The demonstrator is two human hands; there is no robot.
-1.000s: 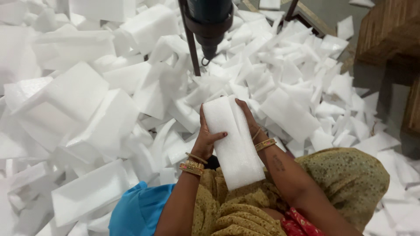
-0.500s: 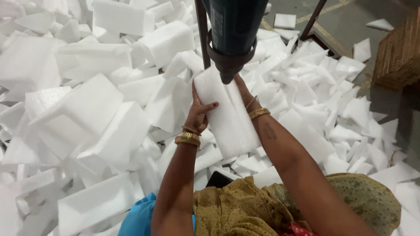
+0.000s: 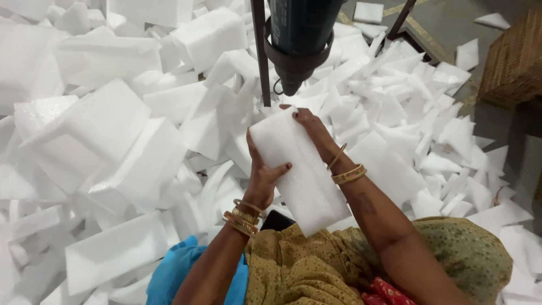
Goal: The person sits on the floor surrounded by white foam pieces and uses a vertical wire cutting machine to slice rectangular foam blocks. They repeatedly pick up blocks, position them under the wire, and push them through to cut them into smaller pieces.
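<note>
A long white foam block (image 3: 299, 169) is held slanted in front of me, its far end just under the nozzle of a dark blue-black tool (image 3: 297, 42) that hangs on a metal stand. My left hand (image 3: 262, 175) grips the block's left edge, thumb on top. My right hand (image 3: 310, 129) clasps the far right edge near the nozzle. Both wrists wear gold bangles.
A deep heap of white foam blocks and offcuts (image 3: 118, 135) spreads over the floor to the left, ahead and right. A thin metal rod (image 3: 259, 51) stands beside the tool. A woven brown crate (image 3: 511, 62) sits at the right edge. Blue cloth (image 3: 180, 271) lies by my lap.
The foam block has been lifted from my lap up towards the hanging tool's nozzle and now sits just beneath it; both hands kept their hold.
</note>
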